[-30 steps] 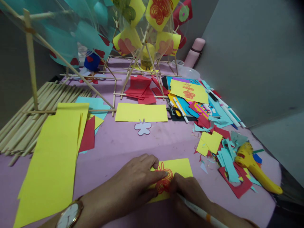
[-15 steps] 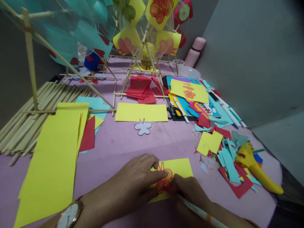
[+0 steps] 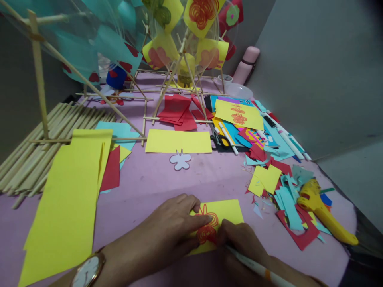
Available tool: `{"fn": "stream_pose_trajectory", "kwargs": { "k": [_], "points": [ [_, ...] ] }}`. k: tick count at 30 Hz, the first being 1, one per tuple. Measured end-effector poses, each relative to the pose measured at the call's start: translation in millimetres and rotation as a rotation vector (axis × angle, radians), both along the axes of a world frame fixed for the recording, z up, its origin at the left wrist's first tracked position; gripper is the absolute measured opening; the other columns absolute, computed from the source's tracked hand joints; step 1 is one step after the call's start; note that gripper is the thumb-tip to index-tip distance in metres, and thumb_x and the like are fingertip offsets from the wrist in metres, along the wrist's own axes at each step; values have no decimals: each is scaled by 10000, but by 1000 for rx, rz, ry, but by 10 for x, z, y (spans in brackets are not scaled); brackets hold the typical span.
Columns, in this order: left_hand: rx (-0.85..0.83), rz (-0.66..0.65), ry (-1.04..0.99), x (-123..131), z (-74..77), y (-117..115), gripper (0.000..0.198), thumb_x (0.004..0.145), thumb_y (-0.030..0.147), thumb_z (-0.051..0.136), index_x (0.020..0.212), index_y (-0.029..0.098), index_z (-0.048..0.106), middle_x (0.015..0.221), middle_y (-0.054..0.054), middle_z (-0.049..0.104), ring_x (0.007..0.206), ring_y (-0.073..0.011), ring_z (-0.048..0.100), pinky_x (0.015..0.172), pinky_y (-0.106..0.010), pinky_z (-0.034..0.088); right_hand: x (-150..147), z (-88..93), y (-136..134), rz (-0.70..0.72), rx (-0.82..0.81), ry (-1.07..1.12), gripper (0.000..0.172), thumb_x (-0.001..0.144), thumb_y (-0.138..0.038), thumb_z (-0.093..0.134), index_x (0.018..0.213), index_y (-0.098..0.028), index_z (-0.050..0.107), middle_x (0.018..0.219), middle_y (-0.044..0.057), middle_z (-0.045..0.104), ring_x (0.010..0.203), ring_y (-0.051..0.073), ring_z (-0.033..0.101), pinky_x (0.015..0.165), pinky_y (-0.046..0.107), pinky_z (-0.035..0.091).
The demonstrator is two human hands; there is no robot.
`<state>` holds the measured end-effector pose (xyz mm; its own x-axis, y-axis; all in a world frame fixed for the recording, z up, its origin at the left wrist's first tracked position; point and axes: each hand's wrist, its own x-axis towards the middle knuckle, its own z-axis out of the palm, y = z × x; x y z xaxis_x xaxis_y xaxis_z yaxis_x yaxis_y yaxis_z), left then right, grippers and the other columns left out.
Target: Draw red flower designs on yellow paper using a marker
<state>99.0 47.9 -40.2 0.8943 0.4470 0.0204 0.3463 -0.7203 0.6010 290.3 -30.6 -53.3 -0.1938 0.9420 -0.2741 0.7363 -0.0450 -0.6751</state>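
A yellow paper rectangle (image 3: 230,209) lies flat on the table near me, with a red butterfly of looping lines (image 3: 207,233) drawn on it. My left hand (image 3: 176,225) rests on the paper's left part, fingers apart, with one stretched across the drawing. At the butterfly's lower right, my right hand (image 3: 239,243) grips a white marker (image 3: 254,266); its tip is hidden behind the fingers. Farther up lies a pale butterfly-shaped cutout (image 3: 180,160), just below another yellow strip (image 3: 178,141).
Yellow sheets (image 3: 64,203) and a stack of wooden sticks (image 3: 32,151) lie at left. At right are paper scraps (image 3: 287,203), a yellow glue gun (image 3: 324,213), scissors (image 3: 220,140) and markers (image 3: 290,144). Stick frames (image 3: 182,50) with decorated paper stand at the back.
My right hand and the marker have shifted slightly to the right and down. My left hand and the paper stay in place.
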Motion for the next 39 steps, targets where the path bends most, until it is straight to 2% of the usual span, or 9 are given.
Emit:
{"fn": "stream_pose_trajectory", "kwargs": {
  "k": [5, 11, 15, 21, 25, 28, 34, 37, 39],
  "points": [
    [-10, 6, 21, -9, -2, -7, 313, 825, 151, 556, 1099, 302, 537, 918, -18, 494, 832, -179, 444, 686, -279, 372, 29, 105, -4, -28, -74, 89, 93, 679, -208, 431, 626, -238, 361, 514, -47, 508, 461, 128, 483, 446, 209, 322],
    [-18, -10, 63, -4, 22, -1, 310, 844, 158, 537, 1119, 300, 525, 938, -19, 485, 842, -181, 433, 695, -290, 357, -35, 43, 3, -75, 14, 55, 97, 654, -205, 410, 596, -234, 337, 494, -53, 456, 428, 113, 431, 435, 214, 272],
    [-25, -9, 72, 4, 19, 7, 305, 847, 159, 538, 1115, 306, 528, 938, -13, 486, 844, -177, 432, 700, -284, 357, -34, 34, 0, -67, -44, 4, 97, 646, -199, 421, 602, -236, 343, 484, -55, 444, 416, 111, 415, 427, 212, 262],
    [-18, -8, 70, 6, 20, 0, 305, 851, 167, 540, 1122, 305, 530, 944, -18, 489, 851, -180, 436, 705, -286, 362, -6, 12, -20, -104, -22, 64, 113, 643, -198, 432, 585, -235, 342, 485, -52, 447, 424, 116, 417, 426, 214, 269],
    [-38, -5, 87, 2, 29, -5, 313, 852, 159, 548, 1126, 311, 525, 946, -12, 489, 857, -177, 436, 705, -284, 353, -38, 34, -12, -98, 34, 98, 117, 620, -166, 414, 578, -234, 328, 472, -62, 401, 412, 104, 365, 415, 216, 241],
    [-44, 0, 89, -2, 19, -2, 315, 854, 190, 569, 1138, 317, 519, 967, -15, 493, 872, -181, 438, 704, -282, 349, -50, 44, -3, -93, 23, 90, 127, 621, -147, 410, 591, -234, 322, 482, -63, 423, 409, 98, 349, 404, 214, 220],
    [-75, 14, 76, 5, 46, -6, 272, 849, 203, 581, 1093, 318, 548, 940, -8, 497, 859, -177, 444, 700, -275, 350, -6, -71, 1, -51, -2, 117, 129, 623, -157, 446, 568, -235, 358, 444, -66, 438, 378, 99, 362, 381, 202, 228],
    [-101, 43, 87, -9, 109, -6, 304, 812, 163, 604, 1074, 310, 556, 974, -11, 502, 883, -181, 448, 698, -265, 356, -7, -150, -27, -75, 52, 131, 120, 659, -187, 489, 588, -232, 403, 499, -54, 535, 422, 107, 443, 417, 204, 267],
    [-118, 54, 102, -22, 146, 3, 352, 780, 143, 625, 1077, 317, 553, 996, -7, 510, 899, -185, 454, 715, -267, 360, -21, -215, -59, -64, 109, 182, 149, 704, -266, 533, 603, -231, 430, 505, -53, 533, 421, 104, 439, 430, 208, 274]
  ]
}}
